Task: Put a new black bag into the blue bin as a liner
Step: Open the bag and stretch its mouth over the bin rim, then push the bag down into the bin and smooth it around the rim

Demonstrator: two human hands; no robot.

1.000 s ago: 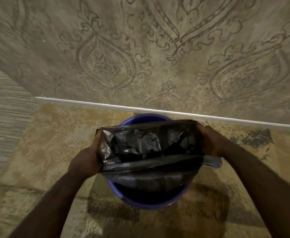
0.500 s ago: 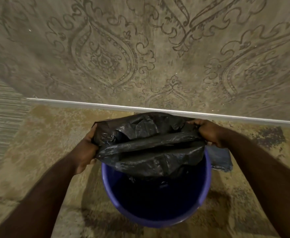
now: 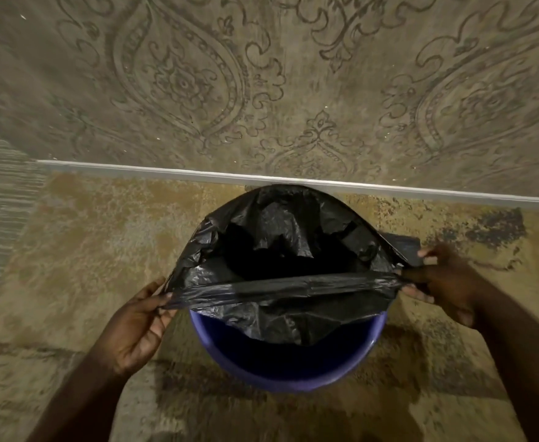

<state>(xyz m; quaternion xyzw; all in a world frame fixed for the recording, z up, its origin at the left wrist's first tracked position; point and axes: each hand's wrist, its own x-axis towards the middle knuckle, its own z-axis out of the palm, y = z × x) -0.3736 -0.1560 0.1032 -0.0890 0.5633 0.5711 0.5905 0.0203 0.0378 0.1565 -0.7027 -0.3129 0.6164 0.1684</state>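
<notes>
Head view, bag mouth half seated. I am holding the bag (image 3: 280, 247) open over the bin (image 3: 288, 365), which is standing on the floor (image 3: 86, 237) against the white skirting (image 3: 134, 169). The far edge of the bag is lying over the far rim of the bin; the near edge is stretching as a taut band between my two hands, above the opening, not yet over the near rim. The bag's body is sagging into the bin, crumpled.

My left hand (image 3: 134, 327) is pinching the left end of that band, thumb on top and fingers (image 3: 158, 327) curled beneath. My right hand (image 3: 443, 282) is pinching the right end, fingertips pressed together on the film, with a loose corner of bag lying just behind it.

Handling, as I am judging it: the film is looking thin, light, limp and glossy, so it is likely to slip from a loose pinch and to tear if dragged hard across the rim. The best hold is the hem itself, gathered in several layers at opposite sides, as I am gripping it. The near blue rim is showing bare, so the remaining step appears to be folding the near hem down over it.
</notes>
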